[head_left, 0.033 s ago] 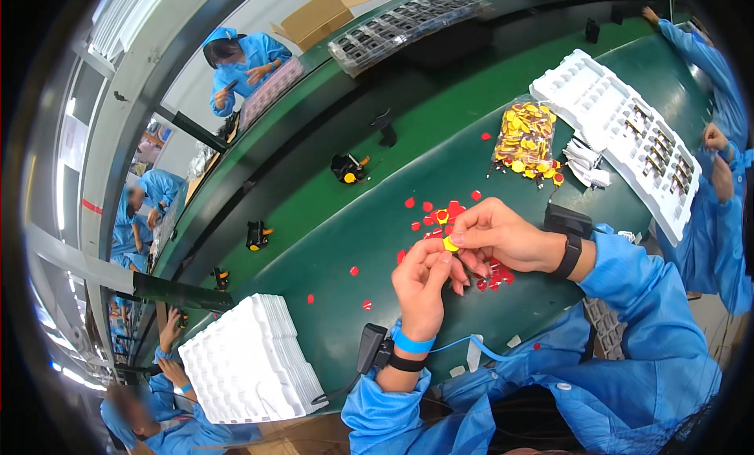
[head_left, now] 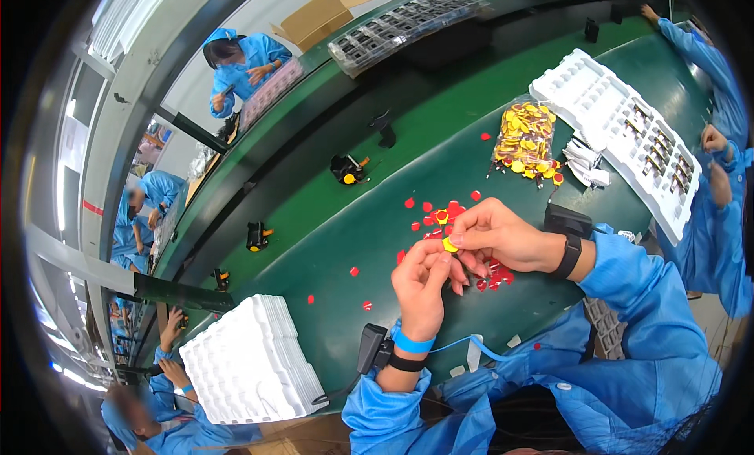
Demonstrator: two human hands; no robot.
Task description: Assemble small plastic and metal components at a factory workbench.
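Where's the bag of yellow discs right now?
In the head view, the clear bag of yellow discs lies right of centre on the green bench, beyond the right hand and left of the long white tray.

Disc (head_left: 450, 244): showing bright yellow and roundish, its edges partly hiding from view
Pinch: being held between left hand (head_left: 419, 296) and right hand (head_left: 506, 239)
Place: hovering over the table (head_left: 334, 321)

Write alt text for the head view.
A person's left hand and right hand hold a small yellow disc above scattered red discs on a green worktable. A bag of yellow discs and white molded trays lie nearby.
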